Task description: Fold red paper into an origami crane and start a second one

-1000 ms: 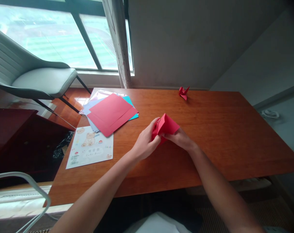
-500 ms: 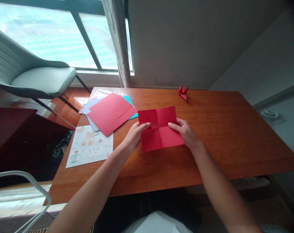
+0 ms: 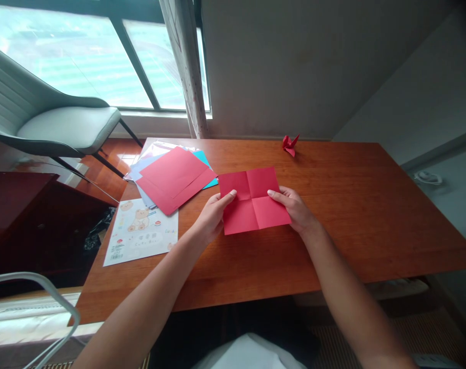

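A red sheet of origami paper (image 3: 251, 218), marked by a cross of creases, is stretched open between my two hands above the table. My left hand (image 3: 213, 214) pinches its left edge, thumb on top and fingers hidden beneath. On the opposite edge, my right hand (image 3: 294, 207) grips it the same way. Beyond my right hand, near the table's back edge, a folded red paper crane (image 3: 290, 145) stands. Left of my left hand lies a pile of loose sheets, with red paper (image 3: 175, 179) on top and blue and lilac sheets under it.
A white printed sheet with a bear picture (image 3: 142, 230) lies at the left of the wooden table (image 3: 356, 215). A grey chair (image 3: 71, 128) stands by the window beyond the left end. A white curved tube (image 3: 44, 279) is at the lower left.
The red sheet has tilted slightly, so its near edge appears a little higher and its surface looks brighter. Both hands keep their hold on it.
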A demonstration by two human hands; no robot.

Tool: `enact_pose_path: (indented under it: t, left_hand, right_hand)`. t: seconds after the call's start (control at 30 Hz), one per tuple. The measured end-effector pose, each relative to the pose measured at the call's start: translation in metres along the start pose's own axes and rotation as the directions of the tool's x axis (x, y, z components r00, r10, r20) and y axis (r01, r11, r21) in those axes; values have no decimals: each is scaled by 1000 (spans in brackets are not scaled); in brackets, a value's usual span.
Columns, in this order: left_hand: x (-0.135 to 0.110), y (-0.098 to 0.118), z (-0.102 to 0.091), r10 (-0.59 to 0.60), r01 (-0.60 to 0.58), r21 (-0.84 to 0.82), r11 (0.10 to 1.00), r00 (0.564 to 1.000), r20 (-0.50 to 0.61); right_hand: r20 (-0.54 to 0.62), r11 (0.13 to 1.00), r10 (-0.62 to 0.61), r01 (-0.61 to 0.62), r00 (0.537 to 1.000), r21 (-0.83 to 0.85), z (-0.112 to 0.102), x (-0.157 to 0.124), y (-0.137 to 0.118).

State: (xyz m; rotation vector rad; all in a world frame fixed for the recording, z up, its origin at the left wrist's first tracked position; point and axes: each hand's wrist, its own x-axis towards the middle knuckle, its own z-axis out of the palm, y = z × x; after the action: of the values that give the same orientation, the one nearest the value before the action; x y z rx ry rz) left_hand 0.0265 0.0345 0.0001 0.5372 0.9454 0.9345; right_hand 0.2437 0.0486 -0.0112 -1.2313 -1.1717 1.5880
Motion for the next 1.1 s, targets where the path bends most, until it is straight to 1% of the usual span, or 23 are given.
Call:
enact_pose_path:
  t: [0.13, 0.27, 0.37, 0.5, 0.6, 0.77, 0.87, 0.93, 0.97, 1.03, 1.1]
  left_hand:
    - [0, 0, 0, -1, 1, -3, 1000, 1000, 1]
    - [1, 1, 1, -19, 19, -29, 999, 1000, -14]
    - [0, 2, 2, -29, 28, -38, 999, 999, -21]
    - [-1, 3, 3, -36, 35, -38, 999, 999, -25]
    - [-1, 3, 3, -34, 33, -34, 999, 999, -28]
    - [0, -1, 1, 19, -18, 6, 1000, 999, -29]
    - [3, -5, -1, 98, -97, 131, 987, 995, 2]
    - [5, -7, -2, 217, -216, 301, 929, 976, 32]
    - [5, -7, -3, 286, -284, 401, 871, 957, 54]
    - [7, -8, -5, 395, -390, 571, 723, 911, 122]
    - [7, -9, -7, 441, -434, 686, 584, 879, 181]
  right_hand:
    - [-25, 999, 7, -8, 1000, -35, 0, 0, 0]
    - [6, 1000, 20, -20, 1000, 23, 0, 0, 0]
    - [6, 998, 39, -39, 999, 51, 0, -1, 0]
    - [10, 997, 48, -49, 999, 58, 0, 0, 0]
    - [10, 998, 51, -51, 999, 28, -1, 0, 0]
    - [-1, 1000, 23, -23, 1000, 4, -1, 0, 1]
    - [-11, 1000, -2, 2, 1000, -2, 2, 0, 0]
    - [-36, 999, -43, 43, 998, 18, 3, 1, 0]
    - [-47, 997, -71, 72, 996, 34, 3, 1, 1]
    - [-69, 991, -124, 127, 990, 38, 3, 3, 3]
    - [-123, 987, -161, 159, 979, -29, 1, 6, 7]
